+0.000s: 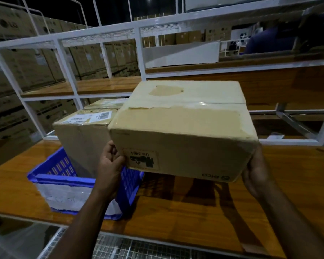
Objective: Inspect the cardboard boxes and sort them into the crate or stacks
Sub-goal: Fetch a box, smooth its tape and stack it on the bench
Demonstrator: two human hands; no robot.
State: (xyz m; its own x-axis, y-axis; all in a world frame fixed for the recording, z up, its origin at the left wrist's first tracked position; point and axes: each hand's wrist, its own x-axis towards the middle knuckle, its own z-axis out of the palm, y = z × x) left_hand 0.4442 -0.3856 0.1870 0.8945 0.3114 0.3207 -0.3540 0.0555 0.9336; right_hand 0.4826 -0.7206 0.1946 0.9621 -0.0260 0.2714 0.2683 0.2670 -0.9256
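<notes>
I see a taped box (183,128) with torn top, upside-down label, held above the wooden bench (195,212), left hand (108,161) and right hand (254,174) fingers gripping its sides, blue crate (62,176) left, white rack (67,40) behind, dark warehouse

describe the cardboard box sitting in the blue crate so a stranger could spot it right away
On the wooden table, look left to the blue plastic lattice crate. The brown cardboard box stands in it, rising above its rim. Unlike the paler taped box held beside it, it has a white barcode label on top.
</notes>
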